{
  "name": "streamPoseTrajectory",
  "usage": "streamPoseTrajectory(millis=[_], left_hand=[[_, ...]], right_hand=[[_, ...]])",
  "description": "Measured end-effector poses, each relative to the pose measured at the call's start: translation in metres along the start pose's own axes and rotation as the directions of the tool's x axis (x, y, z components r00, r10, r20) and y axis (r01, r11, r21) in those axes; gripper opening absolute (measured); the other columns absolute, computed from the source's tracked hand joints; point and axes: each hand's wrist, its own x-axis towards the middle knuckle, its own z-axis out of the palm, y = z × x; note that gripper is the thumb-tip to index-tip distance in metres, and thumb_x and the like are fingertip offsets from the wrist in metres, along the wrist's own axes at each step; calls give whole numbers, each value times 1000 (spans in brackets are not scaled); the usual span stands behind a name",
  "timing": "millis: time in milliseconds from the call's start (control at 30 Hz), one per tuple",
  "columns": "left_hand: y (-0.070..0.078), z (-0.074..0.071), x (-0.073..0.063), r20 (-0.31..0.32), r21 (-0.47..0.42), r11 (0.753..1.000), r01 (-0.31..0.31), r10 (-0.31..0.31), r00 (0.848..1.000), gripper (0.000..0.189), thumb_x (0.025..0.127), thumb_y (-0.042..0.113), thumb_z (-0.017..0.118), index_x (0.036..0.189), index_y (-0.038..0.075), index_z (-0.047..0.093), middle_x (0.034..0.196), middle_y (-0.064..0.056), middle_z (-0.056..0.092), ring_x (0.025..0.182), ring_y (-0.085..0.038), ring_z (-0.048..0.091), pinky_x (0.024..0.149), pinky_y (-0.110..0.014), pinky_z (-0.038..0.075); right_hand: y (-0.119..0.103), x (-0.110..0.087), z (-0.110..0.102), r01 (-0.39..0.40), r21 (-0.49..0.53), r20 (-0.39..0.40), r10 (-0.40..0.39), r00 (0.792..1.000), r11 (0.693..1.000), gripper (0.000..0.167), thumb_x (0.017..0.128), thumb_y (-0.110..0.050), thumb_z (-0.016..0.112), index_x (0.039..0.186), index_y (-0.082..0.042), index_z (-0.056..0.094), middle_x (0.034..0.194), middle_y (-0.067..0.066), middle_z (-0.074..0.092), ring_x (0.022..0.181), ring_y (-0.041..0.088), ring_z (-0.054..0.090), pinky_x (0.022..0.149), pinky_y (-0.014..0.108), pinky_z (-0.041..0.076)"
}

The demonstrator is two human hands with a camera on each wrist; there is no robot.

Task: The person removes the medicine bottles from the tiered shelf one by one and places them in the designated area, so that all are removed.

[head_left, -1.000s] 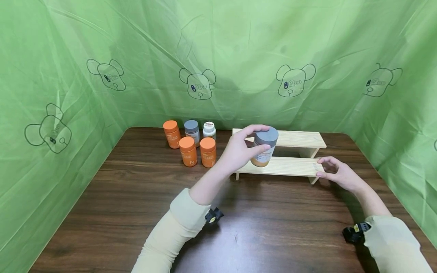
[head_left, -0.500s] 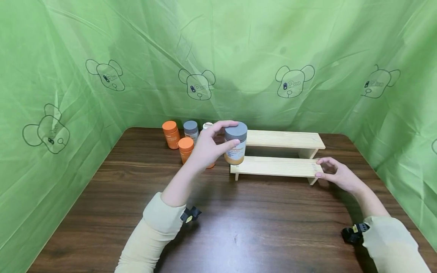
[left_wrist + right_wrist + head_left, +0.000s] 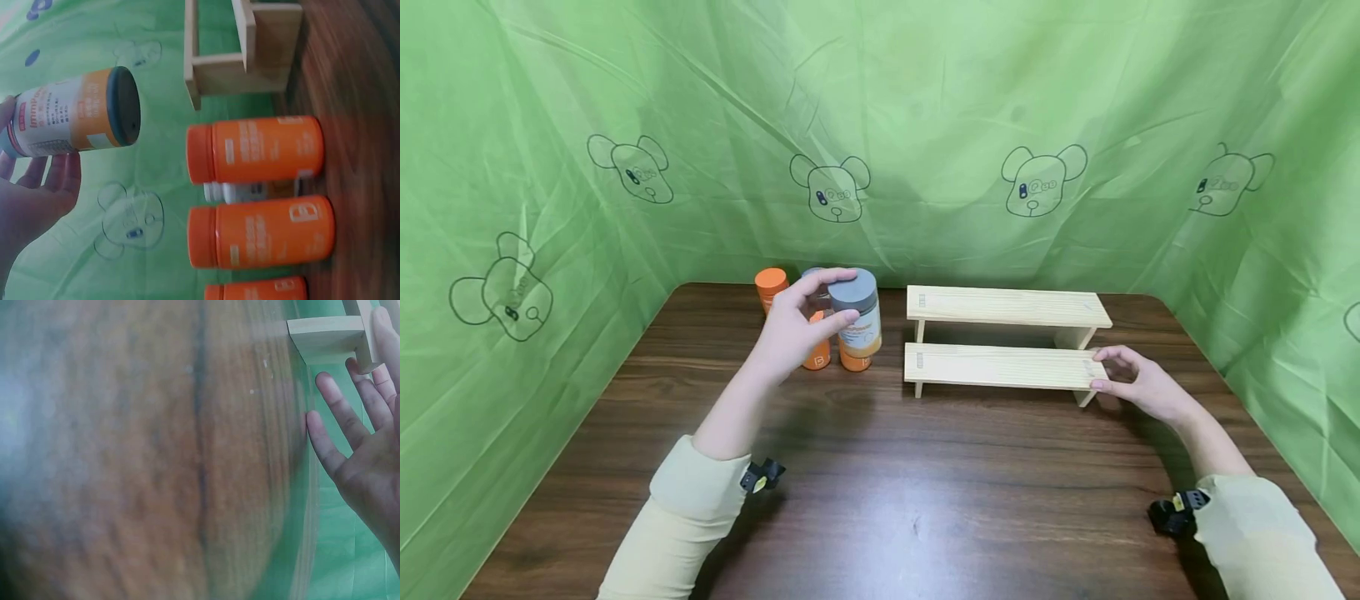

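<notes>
My left hand [image 3: 788, 332] grips a grey-lidded jar [image 3: 861, 325] with a white and orange label by its lid end. In the left wrist view the jar [image 3: 78, 112] hangs in the air, its base clear of everything. In the head view it overlaps orange bottles [image 3: 817, 354] standing on the table; the left wrist view shows them [image 3: 262, 231] below the jar. My right hand [image 3: 1146, 385] holds the right end of the lower tier of a two-tier wooden shelf [image 3: 1000, 367] between thumb and fingers. Its other fingers [image 3: 337, 400] spread out beneath that end.
A further orange bottle [image 3: 771, 283] and a grey-lidded jar [image 3: 812, 272] stand behind my left hand. A small white bottle [image 3: 240, 192] shows behind the orange ones. Green cloth [image 3: 925, 125] closes in the dark wooden table [image 3: 925, 483] at the back and sides.
My left hand has carried the grey-lidded jar leftward, from in front of the shelf to over the orange bottles. My right hand stays at the shelf's end.
</notes>
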Motion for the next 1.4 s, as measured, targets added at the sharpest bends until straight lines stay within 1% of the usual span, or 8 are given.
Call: streamPoseTrajectory(millis=[133, 233, 367, 533, 733, 967, 1200, 1400], left_hand=[[-4, -13, -5, -61, 3, 1000, -8, 8, 998, 45, 81, 8, 74, 123, 15, 61, 111, -3, 64, 95, -19, 62, 86, -30, 49], [-1, -22, -10, -120, -12, 1000, -24, 23, 993, 43, 81, 2, 72, 122, 7, 60, 107, -2, 64, 92, -16, 60, 84, -26, 49], [-1, -34, -18, -162, 1, 1000, -29, 28, 986, 42, 80, -2, 70, 121, -2, 59, 105, 2, 61, 84, -11, 57, 76, -19, 47], [-14, -53, -24, -175, 41, 999, -14, 21, 984, 43, 80, -2, 71, 121, -3, 58, 105, 3, 62, 79, -10, 57, 69, -19, 48], [-26, -74, -29, -174, 176, 984, 34, -3, 985, 44, 81, 3, 72, 123, 2, 58, 104, 5, 62, 82, -11, 58, 71, -19, 48], [-40, -92, -33, -163, 304, 949, 79, -30, 986, 43, 82, 4, 72, 123, 2, 58, 110, -8, 61, 88, -13, 59, 75, -18, 48], [-59, -107, -33, -164, 299, 943, 145, -99, 982, 43, 83, 7, 71, 124, 3, 58, 111, -11, 60, 92, -15, 59, 76, -16, 48], [-78, -111, -32, -142, 296, 937, 187, -150, 978, 43, 84, 7, 70, 125, 1, 57, 116, -19, 60, 93, -12, 59, 78, -16, 48]], right_hand=[[1, 0, -1, -2, -2, -2, 2, 1000, 1000, 39, 84, -5, 70, 117, 0, 49, 108, -22, 54, 90, -3, 56, 74, 13, 44], [2, 0, -1, -3, -2, -3, 3, 1000, 1000, 39, 84, -6, 70, 117, -1, 49, 109, -22, 54, 90, -4, 56, 74, 12, 43], [2, 1, 0, -2, 4, 1, 2, 1000, 1000, 40, 84, -5, 70, 117, 0, 49, 111, -24, 53, 90, -4, 56, 75, 12, 43], [2, 0, 0, 3, 10, 3, -3, 1000, 1000, 40, 84, -5, 70, 117, 0, 49, 110, -23, 53, 90, -3, 57, 74, 12, 44], [1, 0, 0, 3, 19, 6, -3, 1000, 1000, 40, 84, -5, 70, 117, 1, 49, 110, -24, 53, 92, -4, 56, 75, 11, 44], [1, 1, 0, 6, 7, 1, -6, 1000, 1000, 39, 84, -5, 70, 117, 0, 49, 109, -25, 53, 92, -5, 56, 75, 11, 44], [0, 1, 0, 7, 5, -3, -7, 1000, 1000, 39, 84, -5, 70, 116, 0, 49, 108, -25, 54, 91, -4, 55, 74, 12, 44], [-1, 0, 1, 12, 22, 0, -12, 1000, 1000, 38, 84, -4, 69, 116, 1, 49, 109, -23, 54, 91, -3, 56, 74, 12, 44]])
